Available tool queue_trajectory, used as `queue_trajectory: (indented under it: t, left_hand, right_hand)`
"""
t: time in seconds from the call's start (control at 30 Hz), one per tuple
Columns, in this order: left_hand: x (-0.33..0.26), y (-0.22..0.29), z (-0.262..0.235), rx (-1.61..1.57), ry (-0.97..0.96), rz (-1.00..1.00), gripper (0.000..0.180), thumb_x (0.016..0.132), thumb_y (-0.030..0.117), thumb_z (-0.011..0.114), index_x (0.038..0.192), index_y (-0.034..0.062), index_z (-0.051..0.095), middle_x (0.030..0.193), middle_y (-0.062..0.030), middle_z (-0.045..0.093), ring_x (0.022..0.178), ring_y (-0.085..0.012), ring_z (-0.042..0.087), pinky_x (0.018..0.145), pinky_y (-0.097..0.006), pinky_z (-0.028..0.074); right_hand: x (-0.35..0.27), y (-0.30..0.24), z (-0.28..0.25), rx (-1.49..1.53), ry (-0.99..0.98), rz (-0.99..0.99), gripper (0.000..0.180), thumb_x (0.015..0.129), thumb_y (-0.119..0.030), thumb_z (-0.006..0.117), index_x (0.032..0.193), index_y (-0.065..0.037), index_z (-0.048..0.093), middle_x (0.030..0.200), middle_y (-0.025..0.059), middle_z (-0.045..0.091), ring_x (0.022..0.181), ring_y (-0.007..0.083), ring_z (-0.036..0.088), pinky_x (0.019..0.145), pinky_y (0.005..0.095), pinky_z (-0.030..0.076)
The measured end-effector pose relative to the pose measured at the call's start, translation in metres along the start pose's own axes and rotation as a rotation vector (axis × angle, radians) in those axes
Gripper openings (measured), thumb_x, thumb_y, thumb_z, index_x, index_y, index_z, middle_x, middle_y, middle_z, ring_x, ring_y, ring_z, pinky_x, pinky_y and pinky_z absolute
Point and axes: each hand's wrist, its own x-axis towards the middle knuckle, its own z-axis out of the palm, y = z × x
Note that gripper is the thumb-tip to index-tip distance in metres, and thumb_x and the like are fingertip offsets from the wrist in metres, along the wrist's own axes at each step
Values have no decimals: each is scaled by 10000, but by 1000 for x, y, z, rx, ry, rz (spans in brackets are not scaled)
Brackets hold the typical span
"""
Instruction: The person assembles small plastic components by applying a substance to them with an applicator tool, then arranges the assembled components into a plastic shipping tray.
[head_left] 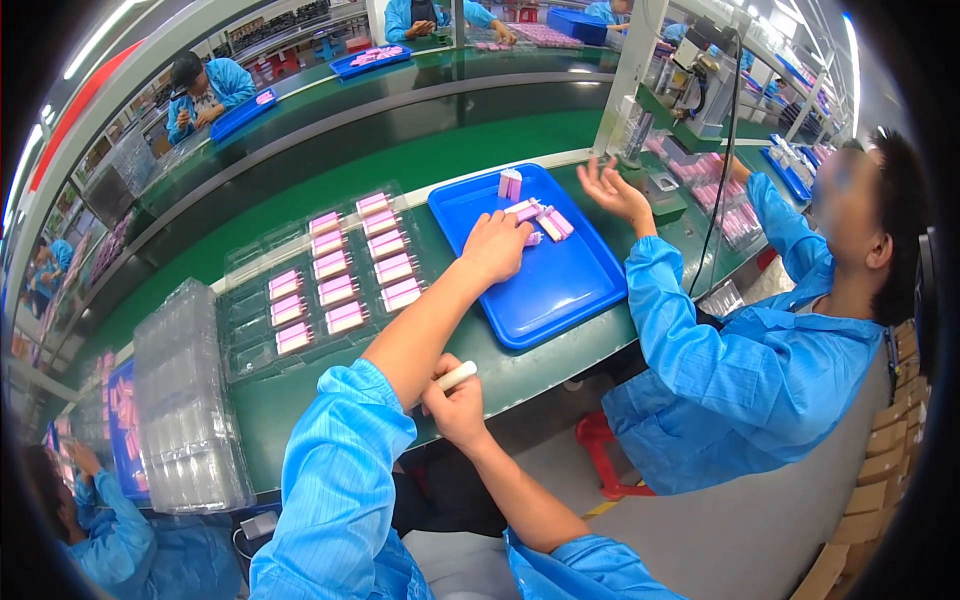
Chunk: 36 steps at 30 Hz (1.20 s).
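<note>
My left hand (497,246) reaches into a blue tray (560,318), its fingers curled down over a pink-and-white battery pack (534,238); the fingertips are partly hidden. Beside them in the tray lie a few more packs, and one pack (510,184) stands upright near the far rim. Below my left forearm, my right hand (457,408) is closed around a white, round-ended stick (457,375), perhaps a capped marker. To the left, a clear plastic tray (247,330) holds several pink-and-white packs in rows, with some pockets bare.
Stacked clear trays (190,400) stand at the left on the green bench (480,400). At the right a co-worker in blue (750,350) holds an open hand (615,192) near the blue tray. A conveyor (400,140) runs behind, with a red stool (600,460) below right.
</note>
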Motion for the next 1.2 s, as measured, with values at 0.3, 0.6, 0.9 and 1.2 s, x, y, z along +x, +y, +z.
queue_trajectory:
  t: [0.3,0.6,0.9,1.2]
  left_hand:
    - [-81,-10,-57,-1047,190,-307,338,918,176,617,1203,-4,636,980,-156,684,902,-264,688,788,-381,548]
    - [-259,-42,-95,-1129,553,-462,288,905,129,709,1166,12,678,895,11,610,753,-47,543,646,-209,438]
    - [-334,-24,-87,-569,465,-618,176,797,100,714,952,18,698,874,-114,615,790,-251,632,725,-338,503]
    - [-332,-25,-84,-511,375,-600,179,790,88,692,941,5,644,901,-153,595,824,-390,623,732,-461,506]
  right_hand:
    - [0,-7,4,-10,-36,35,122,962,-101,633,877,-41,569,752,64,689,539,36,521,479,203,410]
    - [-1,-5,3,-63,-22,5,117,963,-104,618,887,-48,549,760,107,706,507,57,550,455,190,421]
    - [11,-11,4,-133,-31,54,118,962,-94,634,894,-44,552,755,96,700,507,53,555,454,186,424]
    - [19,-63,49,-288,-213,-84,110,936,-69,676,938,-16,580,821,86,708,634,61,595,537,201,447]
